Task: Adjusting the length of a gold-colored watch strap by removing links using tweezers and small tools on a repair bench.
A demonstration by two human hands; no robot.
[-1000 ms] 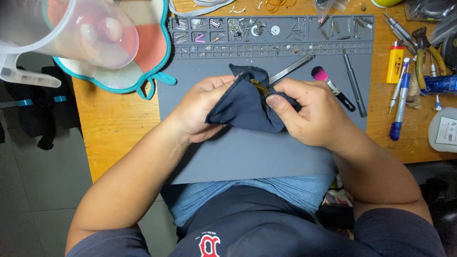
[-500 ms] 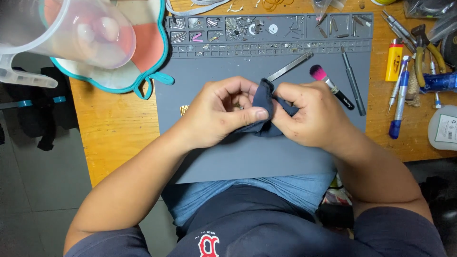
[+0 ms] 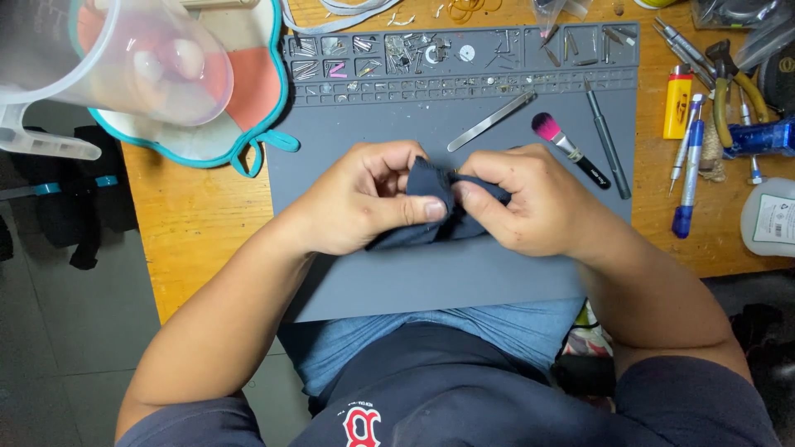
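We pinch dark cloth over grey mat: left hand grip and right hand grip both clenched on folds. Soft, light, limp; best held at bunched edges.

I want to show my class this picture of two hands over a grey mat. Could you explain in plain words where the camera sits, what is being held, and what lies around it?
The picture comes from a camera worn on the person's head, looking down at their own two bare hands; there is no machine. The left hand and the right hand together pinch a bunched dark blue cloth; whether anything is wrapped inside cannot be seen. Under them lies a grey rubber work mat on an orange wooden table. Small compartments along the mat's far edge hold tiny metal parts. On the mat lie silver metal tweezers, a small brush with pink bristles and a thin dark tool. To the right are a yellow lighter and blue-handled screwdrivers. At upper left stands a clear plastic jug.
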